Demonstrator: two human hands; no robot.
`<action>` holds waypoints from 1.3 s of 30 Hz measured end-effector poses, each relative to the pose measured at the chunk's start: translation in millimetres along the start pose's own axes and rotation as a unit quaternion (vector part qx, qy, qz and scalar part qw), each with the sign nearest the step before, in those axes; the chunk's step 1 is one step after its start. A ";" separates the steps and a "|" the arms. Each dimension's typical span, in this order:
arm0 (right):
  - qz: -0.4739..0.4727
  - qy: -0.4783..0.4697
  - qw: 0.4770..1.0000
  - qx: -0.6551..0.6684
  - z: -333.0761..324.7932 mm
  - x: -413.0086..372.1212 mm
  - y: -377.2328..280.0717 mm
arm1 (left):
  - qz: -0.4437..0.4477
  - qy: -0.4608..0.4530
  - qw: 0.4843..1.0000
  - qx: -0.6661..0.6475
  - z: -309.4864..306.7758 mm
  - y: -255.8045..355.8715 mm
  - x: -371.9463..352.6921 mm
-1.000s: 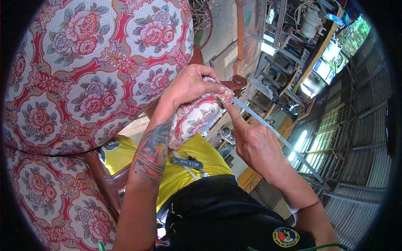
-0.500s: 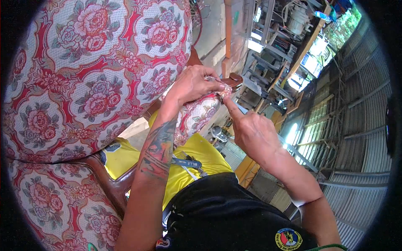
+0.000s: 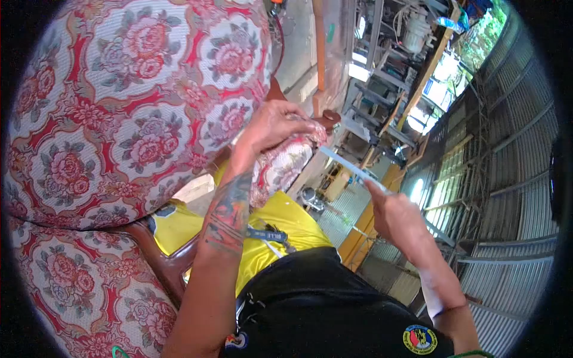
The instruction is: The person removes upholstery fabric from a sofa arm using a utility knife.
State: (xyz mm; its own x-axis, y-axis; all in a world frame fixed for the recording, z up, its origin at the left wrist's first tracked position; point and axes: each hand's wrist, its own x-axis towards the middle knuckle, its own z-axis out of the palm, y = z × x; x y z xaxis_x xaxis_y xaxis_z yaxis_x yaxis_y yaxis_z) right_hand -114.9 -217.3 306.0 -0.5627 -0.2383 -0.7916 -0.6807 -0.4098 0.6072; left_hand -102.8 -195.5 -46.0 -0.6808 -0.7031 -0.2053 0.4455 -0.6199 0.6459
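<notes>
The right hand (image 3: 397, 218), whose forefinger was pressing the floral cloth at the front end of the padded armrest (image 3: 286, 164) half a second ago, is now drawn down and to the right, apart from the cloth, with its forefinger pointing back toward it.

We see the armrest (image 3: 285, 166), a plump pad in red-and-white rose-print fabric, slanting down toward our lap.
</notes>
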 end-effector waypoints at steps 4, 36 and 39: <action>-0.059 0.140 0.965 0.214 -25.8 14.7 -3.3 | -0.038 -0.007 0.998 -0.043 -13.1 11.7 -6.0; -0.206 0.113 0.968 0.086 -43.2 93.2 -10.5 | -0.022 -0.033 0.999 0.005 -6.6 -0.8 3.1; -0.213 0.115 0.968 0.068 -44.2 97.9 -8.7 | -0.024 -0.032 0.999 0.015 -7.6 1.3 3.4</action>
State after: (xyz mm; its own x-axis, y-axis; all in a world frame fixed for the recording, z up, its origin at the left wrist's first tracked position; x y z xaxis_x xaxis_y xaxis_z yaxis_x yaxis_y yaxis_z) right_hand -143.3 -275.9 220.2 -0.1086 -0.2683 -0.9572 -0.8920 -0.3987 0.2130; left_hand -100.1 -201.3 -51.4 -0.7363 -0.6495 -0.1898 0.3950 -0.6403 0.6588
